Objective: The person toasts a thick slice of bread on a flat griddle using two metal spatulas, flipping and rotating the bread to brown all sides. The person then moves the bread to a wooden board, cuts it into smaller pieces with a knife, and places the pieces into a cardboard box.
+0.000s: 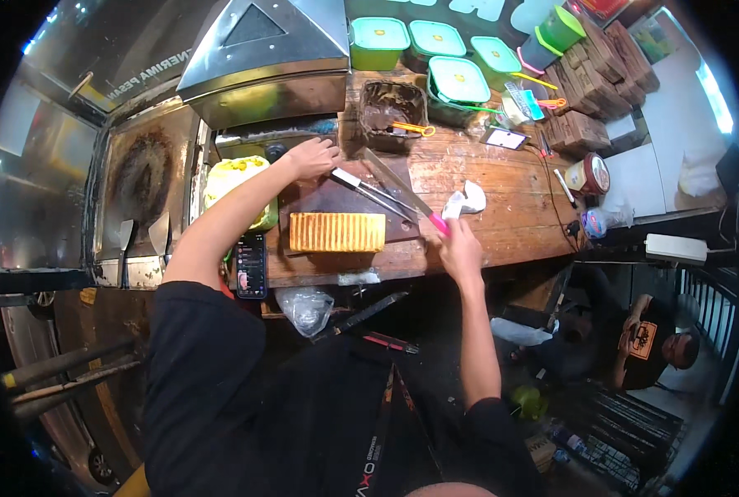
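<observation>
My right hand [461, 251] grips the pink handle of a long-bladed knife [401, 189], whose blade points up and left over a dark cutting board [382, 171]. Crumpled white paper or cloth [465, 200] sits just beyond that hand. My left hand [312, 159] is at the board's far left, beside the white end of a long metal tool [372, 191], perhaps tongs. Its fingers point right and curl down, so any grip is hidden. A rectangular loaf of bread [337, 232] with ridged, browned sides lies across the board's near edge.
A greasy griddle [139, 180] with metal spatulas [159, 233] is at left. A phone [250, 266] lies by a tub of yellow spread [236, 180]. Behind are a chocolate-smeared container [393, 110], teal-lidded tubs [458, 79] and a metal box [270, 74]. A person [649, 341] sits at right.
</observation>
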### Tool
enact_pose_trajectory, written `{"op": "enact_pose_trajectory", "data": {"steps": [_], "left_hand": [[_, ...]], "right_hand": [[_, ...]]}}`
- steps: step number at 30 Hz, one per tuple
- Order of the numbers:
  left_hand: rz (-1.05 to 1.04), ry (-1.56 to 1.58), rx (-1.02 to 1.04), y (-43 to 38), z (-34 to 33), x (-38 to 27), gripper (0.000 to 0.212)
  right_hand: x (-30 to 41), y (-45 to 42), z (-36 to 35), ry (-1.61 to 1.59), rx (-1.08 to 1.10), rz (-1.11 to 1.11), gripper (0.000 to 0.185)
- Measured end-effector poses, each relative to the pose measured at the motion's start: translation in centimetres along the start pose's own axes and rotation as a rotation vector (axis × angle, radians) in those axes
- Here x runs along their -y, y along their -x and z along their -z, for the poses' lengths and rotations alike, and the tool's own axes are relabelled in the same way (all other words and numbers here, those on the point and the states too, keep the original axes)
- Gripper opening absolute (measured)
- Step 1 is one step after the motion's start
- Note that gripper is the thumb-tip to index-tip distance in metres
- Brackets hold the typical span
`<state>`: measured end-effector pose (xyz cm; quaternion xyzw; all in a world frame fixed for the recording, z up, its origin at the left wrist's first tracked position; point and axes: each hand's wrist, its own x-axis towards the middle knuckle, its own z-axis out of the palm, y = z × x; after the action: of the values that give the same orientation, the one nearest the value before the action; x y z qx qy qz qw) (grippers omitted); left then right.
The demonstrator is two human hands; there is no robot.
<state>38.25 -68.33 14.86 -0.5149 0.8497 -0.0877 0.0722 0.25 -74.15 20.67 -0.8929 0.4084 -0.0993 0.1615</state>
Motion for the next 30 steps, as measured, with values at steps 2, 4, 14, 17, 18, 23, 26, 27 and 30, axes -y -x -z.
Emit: {"op": "enact_pose_trajectory", "data": {"steps": [2, 4, 14, 17, 18, 23, 26, 27, 30], "left_hand": [[0.085, 0.030, -0.023, -0.4, 1.6, -0.1, 0.018], [0.172, 0.205, -0.068, -0.8, 3.9, 0.3, 0.018], [0.573, 1.090, -0.545, -0.3, 19.6, 1.3, 0.022], [0.554, 1.271, -0.999, 1.0, 22.2, -1.4, 0.012], [0.478, 1.296, -1.214, 0.7, 23.3, -2.5, 0.009], [0.262, 1.509, -1.545, 3.9, 28.1, -10.2, 0.011], [0.429, 1.141, -1.565, 4.2, 28.5, -14.9, 0.045], [0.419, 1.120, -1.561, 3.9, 28.6, -16.2, 0.047], [0.483, 1.189, -1.545, 3.2, 24.8, -18.6, 0.051]], "right_hand": [[0.5, 2.7, 2.4, -0.160, -0.066, 0.024, 0.023], [1.5, 5.3, 4.1, -0.283, -0.045, 0.048, 0.021], [-0.7, 11.0, 3.5, -0.210, -0.011, -0.106, 0.022], [-3.1, 11.6, 0.3, -0.375, 0.060, -0.213, 0.020], [-3.5, 11.9, -0.4, -0.380, 0.063, -0.207, 0.020], [-4.1, 12.5, -2.3, -0.490, 0.268, -0.298, 0.021], [-5.0, 12.4, -2.5, -0.474, 0.248, -0.230, 0.022], [-5.1, 12.3, -2.2, -0.493, 0.255, -0.237, 0.022], [-5.4, 12.2, -1.3, -0.482, 0.213, -0.198, 0.022]]}}
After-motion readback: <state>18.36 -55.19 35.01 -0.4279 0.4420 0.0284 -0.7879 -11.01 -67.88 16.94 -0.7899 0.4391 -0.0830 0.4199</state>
